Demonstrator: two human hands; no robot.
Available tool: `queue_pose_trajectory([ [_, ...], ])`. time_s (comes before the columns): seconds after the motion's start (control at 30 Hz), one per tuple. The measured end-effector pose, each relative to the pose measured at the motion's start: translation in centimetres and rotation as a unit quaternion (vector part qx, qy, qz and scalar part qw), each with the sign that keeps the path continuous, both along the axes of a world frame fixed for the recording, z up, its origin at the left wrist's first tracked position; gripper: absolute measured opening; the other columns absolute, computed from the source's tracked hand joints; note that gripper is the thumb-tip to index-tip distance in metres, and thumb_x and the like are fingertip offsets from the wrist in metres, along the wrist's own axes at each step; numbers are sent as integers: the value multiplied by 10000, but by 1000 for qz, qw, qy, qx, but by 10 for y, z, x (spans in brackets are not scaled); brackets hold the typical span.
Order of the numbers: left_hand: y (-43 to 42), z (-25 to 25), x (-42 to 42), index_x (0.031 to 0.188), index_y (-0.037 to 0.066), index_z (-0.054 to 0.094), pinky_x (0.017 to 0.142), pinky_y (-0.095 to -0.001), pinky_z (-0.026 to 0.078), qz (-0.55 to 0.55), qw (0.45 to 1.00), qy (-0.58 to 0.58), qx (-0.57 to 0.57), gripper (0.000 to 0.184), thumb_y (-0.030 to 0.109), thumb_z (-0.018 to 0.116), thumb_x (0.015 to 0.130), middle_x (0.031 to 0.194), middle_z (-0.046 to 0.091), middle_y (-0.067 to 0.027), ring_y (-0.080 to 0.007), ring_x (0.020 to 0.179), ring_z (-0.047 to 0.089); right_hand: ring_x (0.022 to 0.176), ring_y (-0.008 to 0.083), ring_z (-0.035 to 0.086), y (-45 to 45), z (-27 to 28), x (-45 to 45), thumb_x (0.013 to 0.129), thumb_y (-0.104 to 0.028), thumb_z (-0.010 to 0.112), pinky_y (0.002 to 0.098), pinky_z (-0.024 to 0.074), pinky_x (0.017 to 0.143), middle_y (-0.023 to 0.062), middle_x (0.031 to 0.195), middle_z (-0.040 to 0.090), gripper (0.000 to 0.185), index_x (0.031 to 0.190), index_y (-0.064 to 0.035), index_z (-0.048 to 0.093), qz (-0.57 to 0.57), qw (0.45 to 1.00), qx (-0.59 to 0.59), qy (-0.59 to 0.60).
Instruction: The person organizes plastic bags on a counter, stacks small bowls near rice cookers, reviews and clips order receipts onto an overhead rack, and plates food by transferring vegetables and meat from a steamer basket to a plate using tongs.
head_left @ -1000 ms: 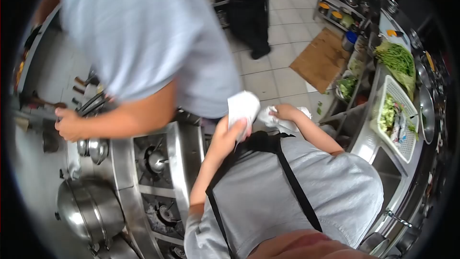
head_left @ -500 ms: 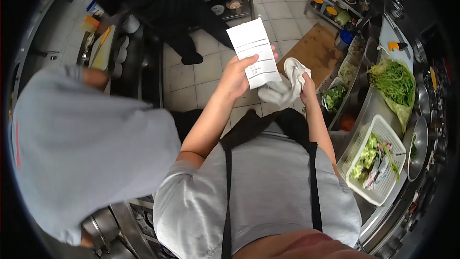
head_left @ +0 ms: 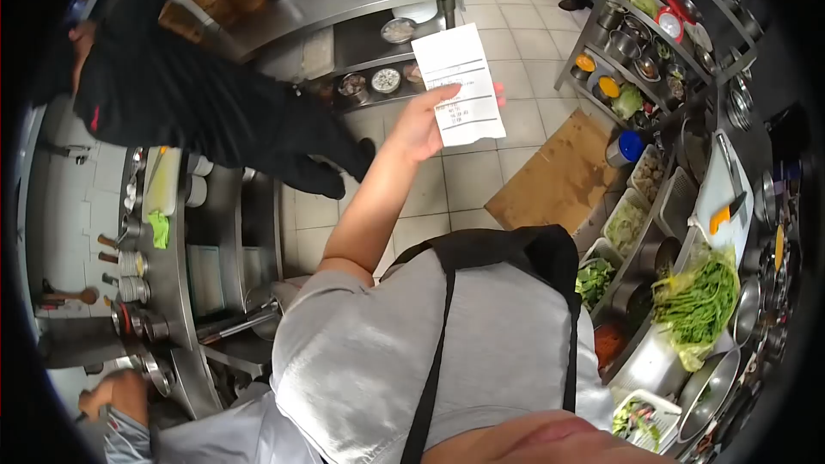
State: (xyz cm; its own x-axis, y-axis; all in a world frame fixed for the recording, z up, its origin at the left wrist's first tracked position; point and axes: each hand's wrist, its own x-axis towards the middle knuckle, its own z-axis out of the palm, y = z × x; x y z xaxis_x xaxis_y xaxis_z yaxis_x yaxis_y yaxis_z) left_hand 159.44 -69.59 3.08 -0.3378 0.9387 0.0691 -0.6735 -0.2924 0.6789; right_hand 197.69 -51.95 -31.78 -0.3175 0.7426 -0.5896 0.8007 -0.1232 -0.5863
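Left hand [head_left: 418, 131] closed on printed slip [head_left: 464, 77], thumb across front, fingers behind.

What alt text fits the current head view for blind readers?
The wearer's left hand holds a printed paper slip above a tiled kitchen floor; right hand out of view. A person in black stands upper left; leafy greens lie right.

The paper slip [head_left: 470, 110] is white, crossed by dark printed lines. The shirt [head_left: 516, 326] is grey, the apron [head_left: 507, 249] black. Floor tiles [head_left: 421, 193] form a pale grid; the flat sheet [head_left: 554, 174] is brown, leafy stalks [head_left: 698, 301] green, knife handle [head_left: 720, 220] orange.
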Motion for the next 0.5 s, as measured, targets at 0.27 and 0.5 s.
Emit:
queue_pose_trajectory([
  [0.27, 182, -7, -73, 1279, -59, 309, 948, -452, 397, -31, 999, -21, 7, 605, 77, 465, 711, 1242, 425, -249, -375, 1150, 436, 838, 236, 602, 148, -46, -18, 832, -348, 512, 326, 457, 730, 138, 940, 621, 448, 1037, 48, 563, 38, 993, 43, -105],
  [0.5, 318, 8, -110, 1259, -53, 350, 873, -390, 459, 86, 996, -4, -1, 572, 63, 463, 710, 1173, 486, -201, -302, 1063, 506, 820, 248, 604, 330, -50, -72, 834, -360, 511, 336, 456, 718, 143, 921, 623, 455, 1040, 43, 561, 123, 979, 72, -145],
])
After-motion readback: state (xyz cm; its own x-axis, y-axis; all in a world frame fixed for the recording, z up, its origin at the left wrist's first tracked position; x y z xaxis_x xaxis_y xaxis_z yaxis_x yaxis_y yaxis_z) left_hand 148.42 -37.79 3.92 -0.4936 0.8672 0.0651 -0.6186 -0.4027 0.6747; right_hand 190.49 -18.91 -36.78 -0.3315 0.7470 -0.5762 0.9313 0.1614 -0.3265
